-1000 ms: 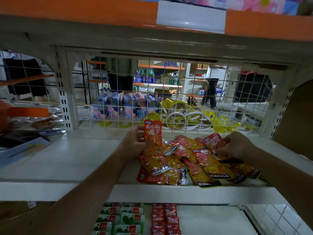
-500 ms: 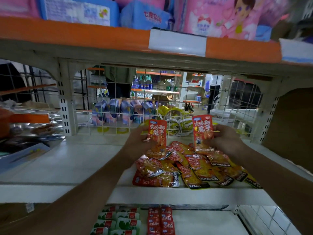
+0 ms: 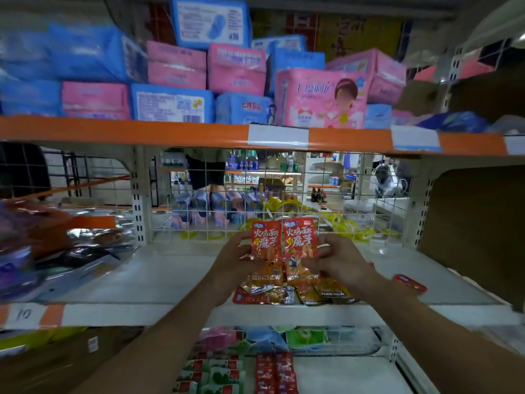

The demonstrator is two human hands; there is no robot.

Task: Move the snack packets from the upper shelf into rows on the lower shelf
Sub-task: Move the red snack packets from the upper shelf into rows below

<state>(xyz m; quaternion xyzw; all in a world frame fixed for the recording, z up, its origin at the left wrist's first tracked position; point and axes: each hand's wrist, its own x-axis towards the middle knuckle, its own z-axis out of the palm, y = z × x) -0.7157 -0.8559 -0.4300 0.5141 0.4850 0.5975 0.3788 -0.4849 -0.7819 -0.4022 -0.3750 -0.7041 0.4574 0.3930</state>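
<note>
Frame centre: my left hand pinches the left packet, my right hand the right packet, fingers curled on their edges, above the shelf pile. I'd stack the 2 squarely, then extend the red row bottom centre.

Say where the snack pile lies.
Head view, centre: the pile lies at the front edge of the white shelf, below the left hand and right hand.

Shiny, crinkly plastic on the red snack packets. Smooth white metal for the shelf. Thin metal wire in the grid. Soft glossy plastic on the pink and blue packs.
</note>
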